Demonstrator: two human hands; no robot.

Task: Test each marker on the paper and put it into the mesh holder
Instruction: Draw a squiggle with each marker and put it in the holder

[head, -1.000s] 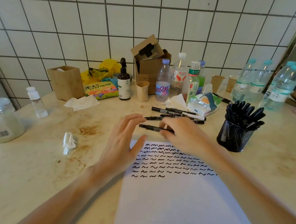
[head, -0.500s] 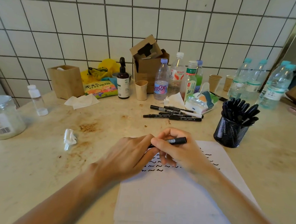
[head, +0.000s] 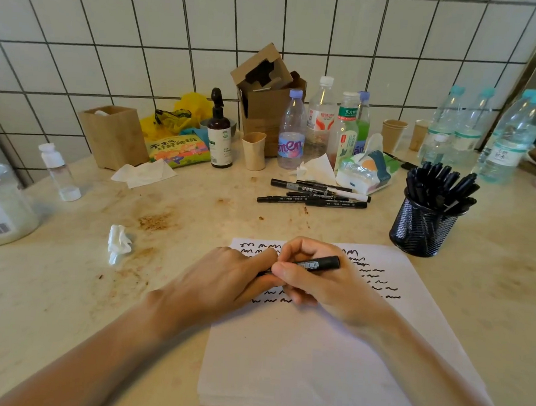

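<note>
— Holding that slim black marker with the white barcode label (head: 314,264) level over the white sheet of paper (head: 313,358), why both hands at once?

— It looks like an uncapping grip. The right hand (head: 321,281) has its fingers and thumb curled round the barrel, and the left hand (head: 223,279) has its fingers closed over the marker's left end, where I judge the cap to be; that end is hidden, so I cannot say whether the cap is on or off.

— And the paper sits right under them for a reason?

— Yes, the nib only has to drop a little to reach it. Rows of black squiggles (head: 378,278) already fill the far part of the sheet, while the near part is bare, so the next test mark probably goes just below the last row.

— Why is the black wire-mesh holder (head: 423,229) off to the right?

— It stands just beyond the sheet's far right corner, on the side of the hand holding the barrel, handy for dropping the marker in. It is packed with black markers (head: 442,186) standing upright, presumably tested ones.

— What about those loose black markers (head: 314,196) lying on the beige stone table (head: 48,282)?

— They lie in a small heap beyond the paper, near the bottles, apart from the holder; I take them for the untested ones, kept within reach.
</note>
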